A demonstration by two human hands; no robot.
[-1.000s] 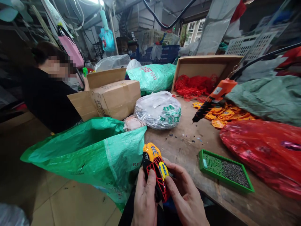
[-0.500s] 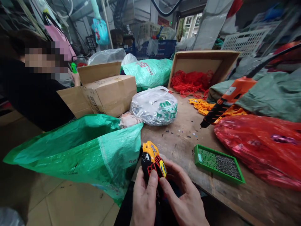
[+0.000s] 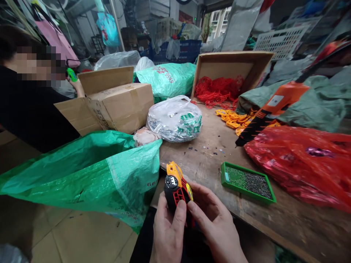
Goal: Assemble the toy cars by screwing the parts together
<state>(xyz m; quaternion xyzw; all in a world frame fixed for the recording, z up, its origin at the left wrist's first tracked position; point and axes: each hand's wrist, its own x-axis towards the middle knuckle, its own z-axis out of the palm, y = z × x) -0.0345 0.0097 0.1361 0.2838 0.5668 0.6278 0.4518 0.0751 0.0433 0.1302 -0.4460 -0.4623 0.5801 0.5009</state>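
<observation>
Both my hands are closed around a toy car (image 3: pixel 176 184) with an orange-yellow shell, black parts and a red lattice piece along its side. My left hand (image 3: pixel 168 230) grips its lower left, thumb pressed near the red lattice. From the right, my right hand (image 3: pixel 218 224) holds it with thumb and fingers around the yellow part. Its lower end is hidden by my hands. The car is tilted up, just off the front edge of the wooden workbench (image 3: pixel 203 157).
An electric screwdriver (image 3: pixel 274 109) hangs at right, above a green tray (image 3: pixel 223 177) of screws and a red bag (image 3: pixel 307 160). Orange shells (image 3: pixel 233 118) and a box (image 3: pixel 233 60) of red lattice parts lie behind. An open green sack (image 3: pixel 134 171) stands left; a person (image 3: pixel 30 106) sits beyond.
The view has swung slightly right, so the surroundings sit further left. In my hands the toy car has turned a little, showing more of its black end and red lattice.
</observation>
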